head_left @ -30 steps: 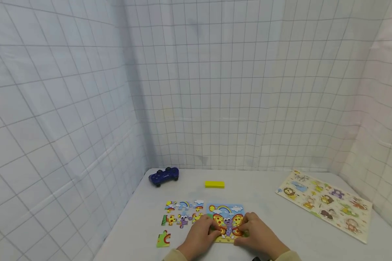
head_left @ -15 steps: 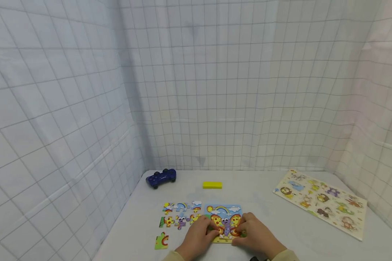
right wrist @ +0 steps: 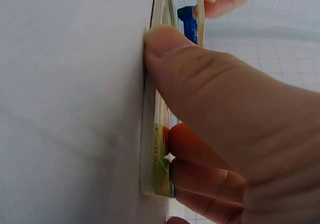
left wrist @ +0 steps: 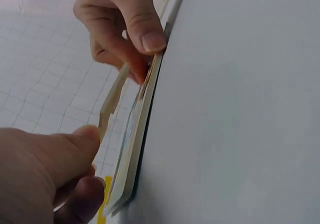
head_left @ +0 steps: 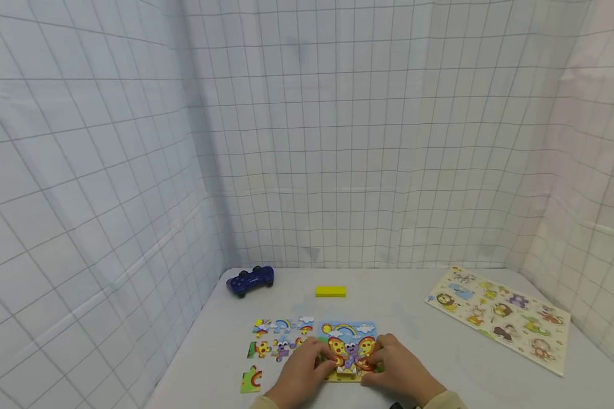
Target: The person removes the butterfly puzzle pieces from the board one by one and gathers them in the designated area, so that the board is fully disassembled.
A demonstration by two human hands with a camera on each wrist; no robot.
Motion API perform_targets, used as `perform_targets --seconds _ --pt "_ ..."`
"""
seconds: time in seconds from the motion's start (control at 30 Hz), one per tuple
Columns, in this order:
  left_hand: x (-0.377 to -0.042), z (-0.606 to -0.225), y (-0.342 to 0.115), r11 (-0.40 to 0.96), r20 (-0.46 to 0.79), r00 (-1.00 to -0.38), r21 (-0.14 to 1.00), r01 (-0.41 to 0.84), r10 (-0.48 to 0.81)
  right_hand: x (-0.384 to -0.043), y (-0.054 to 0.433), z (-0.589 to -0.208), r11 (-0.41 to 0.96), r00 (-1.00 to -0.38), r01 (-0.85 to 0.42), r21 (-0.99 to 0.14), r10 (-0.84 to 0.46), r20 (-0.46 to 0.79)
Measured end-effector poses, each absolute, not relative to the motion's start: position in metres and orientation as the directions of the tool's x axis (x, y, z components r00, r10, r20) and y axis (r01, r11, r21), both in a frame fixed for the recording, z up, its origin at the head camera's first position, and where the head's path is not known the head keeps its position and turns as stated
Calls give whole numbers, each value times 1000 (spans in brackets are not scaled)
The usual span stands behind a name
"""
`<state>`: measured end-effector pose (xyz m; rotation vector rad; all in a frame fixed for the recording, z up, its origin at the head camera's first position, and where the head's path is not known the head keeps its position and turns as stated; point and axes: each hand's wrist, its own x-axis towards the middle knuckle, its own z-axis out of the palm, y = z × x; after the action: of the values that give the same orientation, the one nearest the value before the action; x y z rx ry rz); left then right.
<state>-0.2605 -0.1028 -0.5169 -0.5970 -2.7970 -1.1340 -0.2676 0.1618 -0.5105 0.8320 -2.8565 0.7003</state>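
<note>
A butterfly jigsaw puzzle (head_left: pixel 347 329) lies in its board, between my two hands. My left hand (head_left: pixel 299 372) pinches a jigsaw piece (head_left: pixel 346 370) between thumb and fingers over the puzzle's lower middle. Seen edge-on in the left wrist view, that piece (left wrist: pixel 113 101) is tilted and raised off the puzzle, apart from its surface. At the puzzle's lower right, my right hand (head_left: pixel 400 366) holds the board. In the right wrist view its thumb (right wrist: pixel 172 44) presses the near edge of the board, and its curled fingers (right wrist: pixel 207 179) rest on the picture side.
Several loose jigsaw pieces (head_left: pixel 282 326) lie in rows left of the board, with one green piece (head_left: pixel 251 379) nearer me. A blue game controller (head_left: pixel 251 280) and a yellow block (head_left: pixel 330 291) sit farther back. An animal puzzle board (head_left: pixel 498 318) lies at the right.
The jigsaw piece at the puzzle's lower middle has come up and tilted in my left hand's fingers. The right hand stays on the board. The head view has shifted slightly.
</note>
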Motion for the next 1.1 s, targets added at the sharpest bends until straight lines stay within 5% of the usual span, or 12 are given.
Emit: perform_targets --seconds 0.3,0.6,0.87,1.1 --pt "-247 -500 -170 765 276 -927 528 368 255 -269 161 -511 744 -847 -529 -408 -491 202" --pt "-237 -502 -225 796 296 -946 539 276 128 -268 162 -510 752 -859 -508 -420 -476 186" --pt "-237 -502 -236 787 177 -930 497 366 321 -268 161 -512 760 -864 -500 -415 -471 178" --pt "-238 -500 -235 807 130 -941 488 334 311 -269 162 -512 761 -868 -493 -422 -465 174"
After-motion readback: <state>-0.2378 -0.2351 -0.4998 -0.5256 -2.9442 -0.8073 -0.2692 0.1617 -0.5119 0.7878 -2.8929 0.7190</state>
